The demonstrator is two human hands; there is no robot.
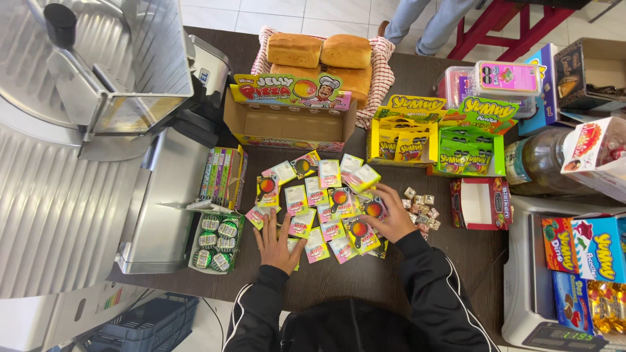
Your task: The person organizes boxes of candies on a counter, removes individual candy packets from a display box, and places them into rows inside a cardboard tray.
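slicer (72,130): bulky ribbed metal machine, hard and glossy, at the table's left end.
table (365,277): dark, smooth wood-look top.
loaves (319,55): soft golden blocks on a checked cloth.
tray (290,124): empty open cardboard display box, stiff and light, just beyond the packets.
packets (323,208): small flat sachets spread mid-table, touching and overlapping; likely light, thin, slick film that slides; best pinched at a sealed edge.
left hand (279,242): flat, fingers spread on the near packets, gripping nothing.
right hand (390,215): fingers curled over the right-hand packets, pressing, not clamped.
cubes (422,210): tiny wrapped sweets beside the right hand.
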